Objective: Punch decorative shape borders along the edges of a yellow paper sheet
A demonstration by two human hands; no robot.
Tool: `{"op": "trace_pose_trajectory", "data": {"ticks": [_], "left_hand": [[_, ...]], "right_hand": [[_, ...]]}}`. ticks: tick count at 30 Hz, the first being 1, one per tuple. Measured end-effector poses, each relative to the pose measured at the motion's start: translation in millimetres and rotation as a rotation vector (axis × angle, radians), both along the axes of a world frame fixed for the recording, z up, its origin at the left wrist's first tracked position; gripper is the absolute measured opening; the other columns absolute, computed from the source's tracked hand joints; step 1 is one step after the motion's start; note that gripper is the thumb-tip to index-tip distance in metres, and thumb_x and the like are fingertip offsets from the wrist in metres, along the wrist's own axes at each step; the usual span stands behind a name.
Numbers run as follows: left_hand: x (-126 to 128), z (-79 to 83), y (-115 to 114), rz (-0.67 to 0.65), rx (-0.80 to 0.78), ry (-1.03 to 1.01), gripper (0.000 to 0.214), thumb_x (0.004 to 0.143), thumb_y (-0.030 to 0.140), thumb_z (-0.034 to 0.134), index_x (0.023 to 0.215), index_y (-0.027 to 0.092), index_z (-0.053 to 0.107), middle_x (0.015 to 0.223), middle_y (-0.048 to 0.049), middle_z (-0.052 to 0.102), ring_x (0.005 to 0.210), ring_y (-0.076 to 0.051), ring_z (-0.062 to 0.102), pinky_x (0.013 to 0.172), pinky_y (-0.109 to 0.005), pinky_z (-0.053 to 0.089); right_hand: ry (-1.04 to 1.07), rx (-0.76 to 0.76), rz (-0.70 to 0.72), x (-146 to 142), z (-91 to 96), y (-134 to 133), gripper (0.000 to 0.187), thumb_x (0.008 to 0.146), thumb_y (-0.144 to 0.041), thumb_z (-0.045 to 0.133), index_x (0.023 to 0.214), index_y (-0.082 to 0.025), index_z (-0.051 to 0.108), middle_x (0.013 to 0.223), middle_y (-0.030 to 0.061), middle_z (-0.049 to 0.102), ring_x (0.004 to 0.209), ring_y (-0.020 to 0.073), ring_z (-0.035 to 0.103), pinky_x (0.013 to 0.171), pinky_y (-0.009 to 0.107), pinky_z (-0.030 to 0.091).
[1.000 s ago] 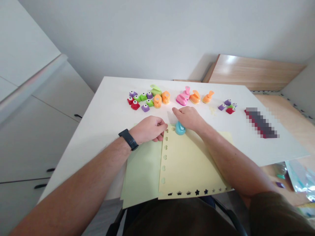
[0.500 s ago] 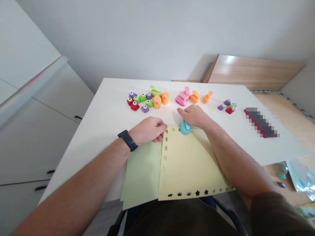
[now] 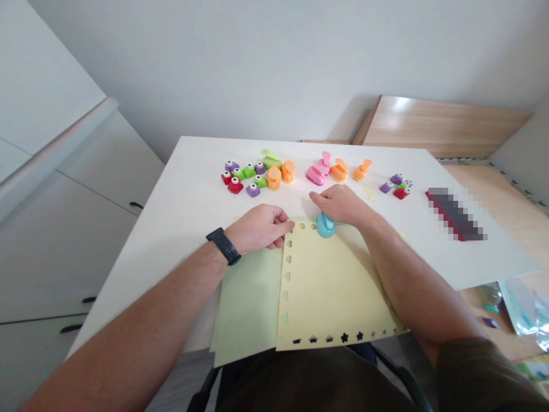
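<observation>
Sitting just beneath the right hand's fingers [image 3: 321, 198], a blue craft punch [image 3: 325, 226]

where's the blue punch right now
In the head view, the blue craft punch sits at the top edge of the pale yellow paper sheet, just below the right hand and to the right of the left hand.

Head camera, facing forward and down
It looks from above, quite near the left hand [image 3: 257, 230], right hand [image 3: 338, 205] and white table [image 3: 189, 189].
</observation>
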State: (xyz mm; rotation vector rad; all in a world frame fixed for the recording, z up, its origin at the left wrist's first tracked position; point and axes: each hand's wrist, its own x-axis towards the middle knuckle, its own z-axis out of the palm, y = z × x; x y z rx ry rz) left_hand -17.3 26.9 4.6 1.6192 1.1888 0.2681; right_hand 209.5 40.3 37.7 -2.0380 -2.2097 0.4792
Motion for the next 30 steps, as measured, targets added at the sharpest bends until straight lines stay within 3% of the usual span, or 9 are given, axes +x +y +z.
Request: {"op": "trace_pose_trajectory", "data": {"ticks": [9, 14, 19, 25, 30], "left_hand": [[0, -0.7, 0, -0.001, 0.006, -0.006, 0.029, 0.087, 0.048, 0.065, 0.091, 0.02, 0.066, 0.08, -0.0064, 0.076, 0.068, -0.019, 0.075, 0.053, -0.025, 0.059], [1, 1.1, -1, 0.005, 0.009, -0.007, 0.028, 0.087, 0.048, 0.065, 0.089, 0.02, 0.065, 0.08, -0.0061, 0.076, 0.068, -0.019, 0.075, 0.052, -0.024, 0.058], [0, 0.2, -1, 0.012, 0.01, 0.007, 0.03, 0.086, 0.049, 0.066, 0.091, 0.02, 0.067, 0.08, -0.0065, 0.077, 0.067, -0.018, 0.075, 0.051, -0.023, 0.056], [0, -3.4, 1, -0.001, 0.016, 0.003, 0.03, 0.088, 0.05, 0.064, 0.093, 0.02, 0.066, 0.082, -0.0074, 0.077, 0.066, -0.019, 0.075, 0.051, -0.025, 0.057], [-1, -1.5, 0, -0.013, 0.026, 0.01, 0.031, 0.089, 0.05, 0.063, 0.092, 0.019, 0.066, 0.082, -0.0074, 0.076, 0.068, -0.02, 0.075, 0.052, -0.025, 0.058]], "right_hand": [[-0.037, -0.014, 0.02, -2, -0.5, 0, 0.062, 0.101, -0.053, 0.035, 0.061, -0.017, 0.066, 0.065, 0.0075, 0.067, 0.058, 0.0145, 0.05, 0.057, 0.03, 0.031], [-0.094, -0.001, 0.056, -2, -3.6, -1, 0.065, 0.103, -0.053, 0.03, 0.069, -0.017, 0.072, 0.075, 0.0104, 0.073, 0.065, 0.017, 0.059, 0.06, 0.03, 0.034], [-0.251, -0.008, 0.133, -2, -8.3, 0, 0.066, 0.107, -0.046, 0.021, 0.086, -0.016, 0.076, 0.092, 0.0148, 0.078, 0.08, 0.0221, 0.068, 0.067, 0.031, 0.04], [-0.45, 0.01, 0.314, -1, -13.2, 1, 0.047, 0.107, -0.03, 0.026, 0.123, -0.014, 0.067, 0.109, 0.0188, 0.075, 0.095, 0.0301, 0.069, 0.076, 0.037, 0.046], [-0.474, 0.023, 0.353, -4, -13.9, 1, 0.046, 0.107, -0.028, 0.024, 0.123, -0.012, 0.064, 0.109, 0.0196, 0.074, 0.095, 0.0308, 0.07, 0.077, 0.038, 0.048]]}}
